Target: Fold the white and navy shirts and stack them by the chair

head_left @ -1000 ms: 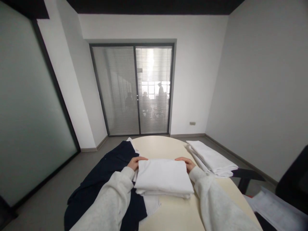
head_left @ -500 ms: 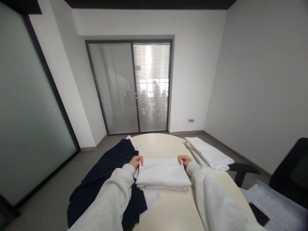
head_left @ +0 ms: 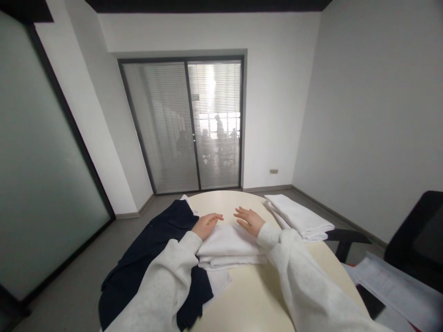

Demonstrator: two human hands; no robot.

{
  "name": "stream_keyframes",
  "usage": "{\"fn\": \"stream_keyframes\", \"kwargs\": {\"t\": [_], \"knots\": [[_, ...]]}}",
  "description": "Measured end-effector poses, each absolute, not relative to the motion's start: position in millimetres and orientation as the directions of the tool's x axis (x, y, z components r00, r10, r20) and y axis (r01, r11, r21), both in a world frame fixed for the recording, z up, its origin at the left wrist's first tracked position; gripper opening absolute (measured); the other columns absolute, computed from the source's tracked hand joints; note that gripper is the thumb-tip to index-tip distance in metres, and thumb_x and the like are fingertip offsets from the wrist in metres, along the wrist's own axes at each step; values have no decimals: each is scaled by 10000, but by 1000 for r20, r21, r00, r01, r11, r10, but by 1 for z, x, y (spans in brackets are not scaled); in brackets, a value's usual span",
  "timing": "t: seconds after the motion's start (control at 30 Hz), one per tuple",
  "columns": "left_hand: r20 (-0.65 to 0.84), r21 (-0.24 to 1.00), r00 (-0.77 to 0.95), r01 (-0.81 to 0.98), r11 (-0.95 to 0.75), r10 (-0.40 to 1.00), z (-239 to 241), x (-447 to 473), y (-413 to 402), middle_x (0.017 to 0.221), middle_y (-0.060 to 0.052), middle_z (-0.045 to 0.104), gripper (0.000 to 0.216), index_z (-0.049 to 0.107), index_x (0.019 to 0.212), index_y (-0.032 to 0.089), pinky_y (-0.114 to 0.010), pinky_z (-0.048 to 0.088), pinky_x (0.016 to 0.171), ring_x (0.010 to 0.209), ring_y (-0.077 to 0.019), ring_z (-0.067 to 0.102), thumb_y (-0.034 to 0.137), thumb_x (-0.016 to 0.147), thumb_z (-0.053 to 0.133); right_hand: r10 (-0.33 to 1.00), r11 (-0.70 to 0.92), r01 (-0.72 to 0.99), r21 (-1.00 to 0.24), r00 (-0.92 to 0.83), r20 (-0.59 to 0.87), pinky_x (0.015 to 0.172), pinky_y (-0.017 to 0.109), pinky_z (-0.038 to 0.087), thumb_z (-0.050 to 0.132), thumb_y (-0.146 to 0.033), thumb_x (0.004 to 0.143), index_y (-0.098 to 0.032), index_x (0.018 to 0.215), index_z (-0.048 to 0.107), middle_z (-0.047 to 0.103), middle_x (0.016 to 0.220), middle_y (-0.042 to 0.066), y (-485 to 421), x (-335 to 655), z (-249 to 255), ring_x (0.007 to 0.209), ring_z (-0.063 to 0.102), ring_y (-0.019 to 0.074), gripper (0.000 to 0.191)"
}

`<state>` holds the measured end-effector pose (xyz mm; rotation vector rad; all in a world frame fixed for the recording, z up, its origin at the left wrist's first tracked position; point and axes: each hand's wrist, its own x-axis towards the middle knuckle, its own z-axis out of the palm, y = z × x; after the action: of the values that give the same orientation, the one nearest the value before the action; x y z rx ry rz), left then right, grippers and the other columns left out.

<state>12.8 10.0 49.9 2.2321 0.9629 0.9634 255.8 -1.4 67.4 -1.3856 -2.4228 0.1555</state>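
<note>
Folded white cloth [head_left: 230, 242]: lies in several layers on the table, between the person's forearms, its near edge showing the stacked folds.
Left hand [head_left: 207, 225]: over the cloth's far left corner, fingers stretched out and close together, pointing inward; nothing is gripped, and whether the palm presses on the fabric I cannot tell.
Right hand [head_left: 250, 221]: over the far right part of the cloth, fingers extended and slightly spread, tips pointing toward the left hand with a gap between the two; it grips nothing, and contact with the fabric is unclear.
Sleeves [head_left: 308, 286]: pale grey, reaching to both wrists; the right one hides the cloth's right end.
Navy cloth [head_left: 148, 249]: heaped along the table's left side, partly behind the left sleeve.
Pale fabric piece [head_left: 218, 283]: sticks out between the navy cloth and the folded one.
Second folded white cloth [head_left: 299, 216]: at the table's far right edge, beyond the right wrist.
Table [head_left: 242, 299]: cream top, rounded far end.
Office chair [head_left: 418, 240]: black, at right, with paper sheets [head_left: 398, 281] near it.
</note>
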Motion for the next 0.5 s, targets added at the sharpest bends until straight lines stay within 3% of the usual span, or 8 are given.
{"fn": "stream_keyframes", "kwargs": {"t": [0.1, 0.2, 0.37, 0.5], "knots": [[219, 470, 643, 589, -657, 734, 36, 27, 0, 1351, -23, 418, 392, 497, 1215, 249, -401, 233, 1054, 1275, -193, 318, 377, 869, 365, 877, 477, 842, -254, -474, 74, 1014, 594, 121, 272, -430, 875, -204, 1322, 387, 298, 1413, 65, -13, 231, 44, 1324, 171, 258, 513], [80, 299, 681, 680, -669, 728, 18, 31, -4, 1433, 3, 269, 446, 336, 1329, 310, -480, 161, 1061, 1331, -194, 172, 419, 898, 295, 887, 456, 865, -212, -461, 25, 1020, 594, 68, 239, -478, 875, -204, 1372, 287, 206, 1447, 47, -19, 227, 22, 1337, 94, 273, 570], [110, 110, 704, 693, -712, 702, 2, 29, -8, 1464, 10, 174, 474, 235, 1374, 313, -478, 109, 1076, 1345, -187, 96, 405, 909, 264, 867, 494, 863, -104, -481, 130, 1048, 540, 11, 192, -496, 882, -201, 1403, 186, 124, 1464, 36, -25, 232, -1, 1343, 32, 259, 599], [124, 70, 703, 698, -713, 700, 1, 30, -12, 1461, 3, 185, 479, 226, 1379, 306, -469, 113, 1078, 1342, -190, 119, 402, 910, 262, 851, 515, 855, -65, -500, 161, 1049, 538, 1, 157, -497, 887, -187, 1405, 177, 113, 1466, 42, -28, 234, -6, 1343, 29, 259, 604]]}}
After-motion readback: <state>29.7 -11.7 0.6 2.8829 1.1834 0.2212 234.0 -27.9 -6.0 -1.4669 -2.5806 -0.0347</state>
